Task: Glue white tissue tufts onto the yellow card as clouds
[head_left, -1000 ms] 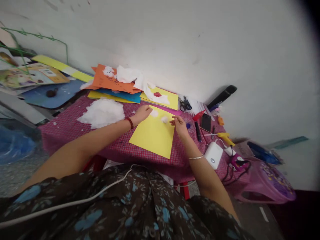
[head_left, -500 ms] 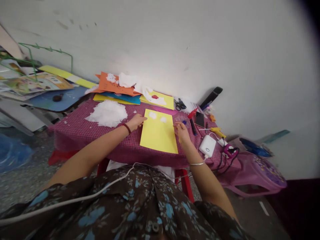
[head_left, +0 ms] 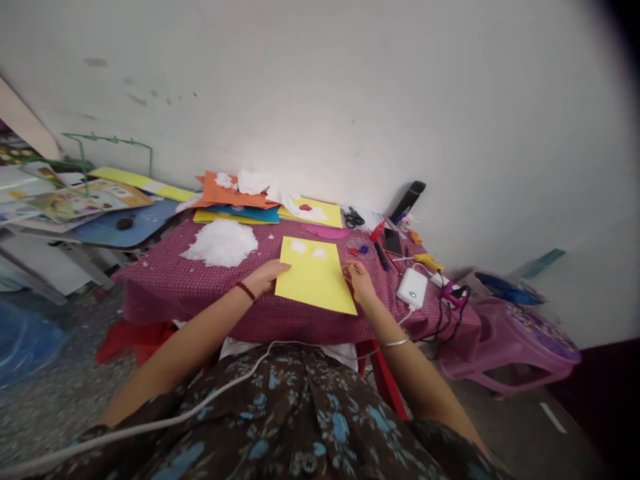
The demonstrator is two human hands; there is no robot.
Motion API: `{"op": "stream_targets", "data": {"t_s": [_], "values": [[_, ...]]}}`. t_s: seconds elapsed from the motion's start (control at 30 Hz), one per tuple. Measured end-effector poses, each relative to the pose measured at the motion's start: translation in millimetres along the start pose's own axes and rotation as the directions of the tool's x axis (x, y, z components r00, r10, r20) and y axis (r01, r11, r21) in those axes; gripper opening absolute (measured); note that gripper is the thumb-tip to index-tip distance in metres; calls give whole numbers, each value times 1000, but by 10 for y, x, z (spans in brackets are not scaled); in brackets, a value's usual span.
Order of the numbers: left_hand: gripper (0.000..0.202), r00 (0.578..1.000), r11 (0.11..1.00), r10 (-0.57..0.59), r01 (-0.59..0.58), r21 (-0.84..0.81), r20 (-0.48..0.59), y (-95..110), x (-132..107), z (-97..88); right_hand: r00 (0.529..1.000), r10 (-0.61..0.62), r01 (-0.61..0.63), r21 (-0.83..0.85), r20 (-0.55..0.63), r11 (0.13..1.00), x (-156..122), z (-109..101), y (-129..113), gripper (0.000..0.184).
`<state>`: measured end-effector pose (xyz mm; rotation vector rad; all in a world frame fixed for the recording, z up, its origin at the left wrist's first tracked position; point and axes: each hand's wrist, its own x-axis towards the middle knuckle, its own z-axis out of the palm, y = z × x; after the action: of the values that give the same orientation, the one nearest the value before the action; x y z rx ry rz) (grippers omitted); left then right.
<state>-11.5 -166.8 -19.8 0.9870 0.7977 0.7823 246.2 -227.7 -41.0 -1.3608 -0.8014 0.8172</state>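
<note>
A sheet of yellow paper (head_left: 314, 283) lies in front of me near the table's front edge, with two small white cotton tufts (head_left: 319, 253) near its far edge. My left hand (head_left: 270, 272) grips the sheet's left edge, thumb on top and the other fingers hidden beneath. At the right edge, my right hand (head_left: 359, 280) is closed in a pinch against the paper; its fingertips are partly hidden. A heap of white cotton (head_left: 221, 244) rests on the checked tablecloth (head_left: 165, 273) to the left of the sheet.
Behind lie orange paper (head_left: 235, 193), a second yellow sheet (head_left: 327, 212) and black scissors (head_left: 354, 217). To the right are a marker (head_left: 381, 256), a phone (head_left: 393, 241), a yellow glue gun (head_left: 429, 261) and a white power bank (head_left: 413, 287). A pink stool (head_left: 505, 357) stands beyond.
The view has tilted up. My left hand has slid nearer along the sheet's left edge, and its grip shows more fully. The right hand stays at the right edge.
</note>
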Motion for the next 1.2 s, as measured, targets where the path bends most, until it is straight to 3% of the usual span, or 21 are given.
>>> {"op": "stream_targets", "data": {"t_s": [0.1,0.23,0.3,0.4,0.63,0.77,0.97,1.2], "values": [[48,999,998,17,-20,66,42,-83,-165,-15,1000,-24,24,16,-16,1000,-43,-4,56,28],[53,974,942,219,-225,250,53,-170,-367,-44,997,-64,67,54,-41,996,-101,-51,135,30],[53,964,921,246,-266,286,104,-176,-446,-51,996,-81,84,63,-43,995,-135,-74,152,31],[60,967,945,191,-228,235,170,-161,-510,-59,994,-97,99,43,-55,994,-176,-94,145,33],[69,980,971,119,-148,189,158,-177,-506,-79,992,-107,105,-20,-66,994,-326,-63,61,30],[64,983,961,157,-174,215,96,-108,-548,-72,993,-117,117,-14,-14,993,-481,-14,-45,28],[61,973,975,209,-199,101,-102,-24,-547,-55,988,-119,122,-21,101,992,-641,48,-154,29],[54,965,970,221,-203,131,-139,-74,-544,-41,986,-94,102,-55,138,993,-655,64,-123,29]]}}
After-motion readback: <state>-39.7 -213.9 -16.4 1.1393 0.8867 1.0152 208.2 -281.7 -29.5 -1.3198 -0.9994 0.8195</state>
